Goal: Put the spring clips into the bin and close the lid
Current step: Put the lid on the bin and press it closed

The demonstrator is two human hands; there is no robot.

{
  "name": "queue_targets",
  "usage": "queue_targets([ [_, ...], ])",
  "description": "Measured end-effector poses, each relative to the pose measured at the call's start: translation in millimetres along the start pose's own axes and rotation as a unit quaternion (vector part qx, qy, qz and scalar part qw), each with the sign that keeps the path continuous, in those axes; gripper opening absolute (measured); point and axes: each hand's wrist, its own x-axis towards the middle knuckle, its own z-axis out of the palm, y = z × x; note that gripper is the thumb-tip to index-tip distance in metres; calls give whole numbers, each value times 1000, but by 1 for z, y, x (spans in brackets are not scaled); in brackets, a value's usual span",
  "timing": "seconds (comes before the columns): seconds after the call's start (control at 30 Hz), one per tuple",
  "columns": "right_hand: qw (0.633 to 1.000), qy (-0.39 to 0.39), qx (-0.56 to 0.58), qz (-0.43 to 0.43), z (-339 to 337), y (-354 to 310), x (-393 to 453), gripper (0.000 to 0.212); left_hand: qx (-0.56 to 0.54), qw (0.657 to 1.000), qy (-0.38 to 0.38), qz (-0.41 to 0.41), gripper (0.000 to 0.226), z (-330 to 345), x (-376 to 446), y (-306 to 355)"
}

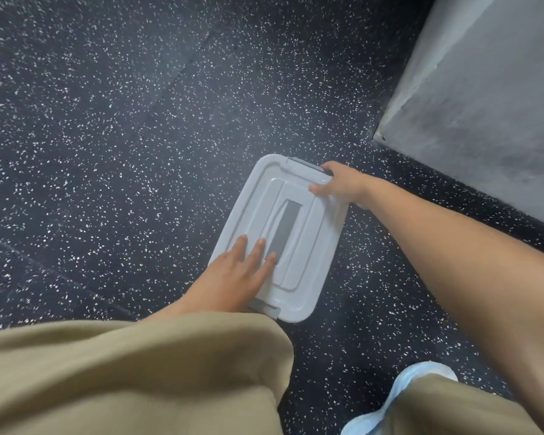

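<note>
A pale grey plastic bin stands on the dark speckled floor with its lid point(308, 215) lying on top, a grey handle recessed in the lid's middle. My left hand point(239, 274) lies flat on the lid's near end, fingers spread. My right hand point(339, 183) grips the lid's far right corner, thumb on top, fingers curled over the edge by a grey latch point(305, 163). Another grey latch point(267, 309) shows at the near end. No spring clips are visible; the bin's inside is hidden.
A grey concrete wall or block point(484, 105) rises at the right, close to the bin. My tan trouser legs point(123, 372) fill the bottom of the view, with a light blue shoe cover point(399, 394) at lower right. Speckled floor point(107, 152) spreads left and ahead.
</note>
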Motion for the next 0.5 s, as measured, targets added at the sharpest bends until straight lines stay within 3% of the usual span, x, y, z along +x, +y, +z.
queue_targets([
  [0.03,1000,3,9,-2,-1,2,2,60,-6,1000,-16,-10,85,-4,2,-2],
  [0.13,999,46,10,-10,2,-1,1,42,3,1000,11,-12,82,-8,4,-5],
  [0.3,993,105,-47,-18,7,-11,-2,41,0,999,46,7,86,-6,4,-7],
  [0.37,993,103,-53,-25,6,-11,-2,40,6,1000,24,15,90,-6,3,-11],
  [0.5,991,98,-72,-60,6,-6,2,40,-10,999,-52,-12,122,-10,0,-10],
])
